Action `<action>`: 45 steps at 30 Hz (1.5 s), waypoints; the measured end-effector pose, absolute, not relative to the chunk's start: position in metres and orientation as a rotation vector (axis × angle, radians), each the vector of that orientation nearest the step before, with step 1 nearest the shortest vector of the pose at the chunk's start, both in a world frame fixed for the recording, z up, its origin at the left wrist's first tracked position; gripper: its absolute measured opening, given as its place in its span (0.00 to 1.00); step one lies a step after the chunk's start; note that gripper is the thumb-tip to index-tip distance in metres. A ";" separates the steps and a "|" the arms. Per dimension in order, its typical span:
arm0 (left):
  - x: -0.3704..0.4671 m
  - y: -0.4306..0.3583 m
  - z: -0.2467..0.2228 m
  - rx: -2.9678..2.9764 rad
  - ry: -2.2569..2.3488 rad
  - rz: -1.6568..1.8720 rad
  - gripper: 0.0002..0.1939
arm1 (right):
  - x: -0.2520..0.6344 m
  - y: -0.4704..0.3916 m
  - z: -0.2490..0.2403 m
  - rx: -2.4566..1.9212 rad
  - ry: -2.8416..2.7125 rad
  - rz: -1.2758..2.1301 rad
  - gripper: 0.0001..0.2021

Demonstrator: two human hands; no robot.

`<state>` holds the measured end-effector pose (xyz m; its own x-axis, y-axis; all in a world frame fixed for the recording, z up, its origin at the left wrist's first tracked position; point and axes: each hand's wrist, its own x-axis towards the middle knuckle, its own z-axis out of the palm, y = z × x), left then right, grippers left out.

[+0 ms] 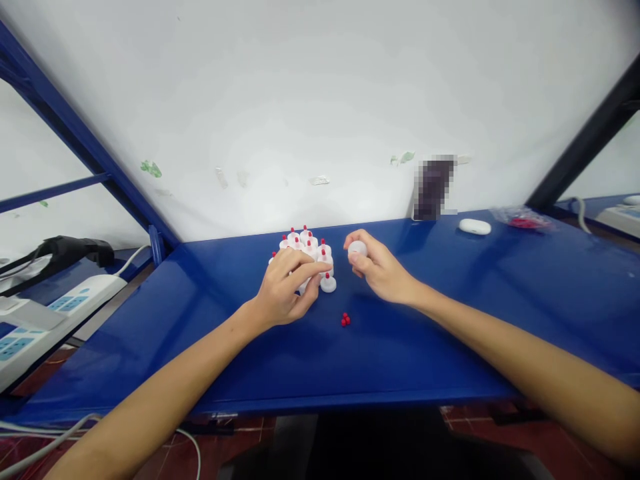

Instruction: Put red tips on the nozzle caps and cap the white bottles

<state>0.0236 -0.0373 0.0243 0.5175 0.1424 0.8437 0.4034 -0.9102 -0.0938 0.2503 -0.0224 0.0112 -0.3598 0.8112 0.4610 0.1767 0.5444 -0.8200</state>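
Observation:
Several small white bottles with red tips [309, 248] stand in a cluster on the blue table. My left hand [290, 283] is over the near side of this group, its thumb and index finger curved around one side near a short white cap with a red tip [328, 284]. Whether the fingers grip anything is hidden. To the right, my right hand [377, 267] has its fingers closed round a round white piece [357, 250], raised above the table. Between and nearer than the hands, several small red tips [345, 320] lie together on the table.
A pixelated dark phone [433, 189] leans against the white wall. Right of it are a white earbud case [475, 227] and a clear bag with red pieces [527, 221]. A white power strip [60, 313] lies at the left, beyond the blue table's edge [320, 405].

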 end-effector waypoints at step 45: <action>0.034 -0.050 0.022 -2.754 -0.266 -0.471 0.09 | 0.290 0.014 0.008 -1.697 -2.261 0.120 0.17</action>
